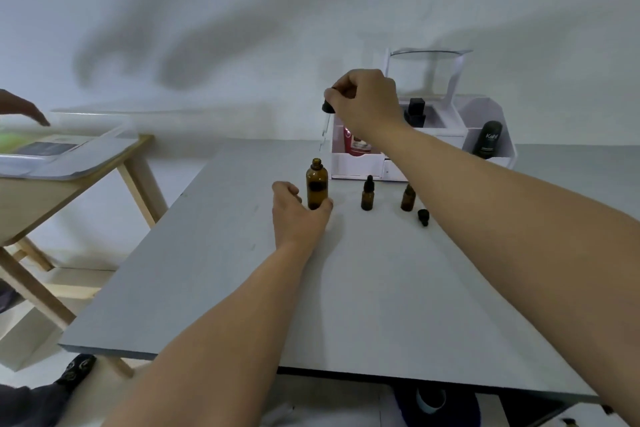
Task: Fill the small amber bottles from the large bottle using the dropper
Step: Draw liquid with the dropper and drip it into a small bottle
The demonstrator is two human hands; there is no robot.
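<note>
The large amber bottle [316, 184] stands uncapped on the grey table [242, 288], and my left hand [298, 215] grips its base. My right hand [367, 99] is raised above and to the right of it, pinching the black bulb of the dropper [327, 114], whose clear glass tube hangs down. To the right stand two small amber bottles: one [367, 194] with a black dropper cap on, the other [408, 199] open and partly hidden behind my right forearm. A loose black cap [423, 217] lies next to the open one.
A white organiser [450, 135] with dark bottles and a red item stands at the back of the table. A wooden side table [69, 163] with papers is at the left, and another person's hand [24, 111] reaches over it.
</note>
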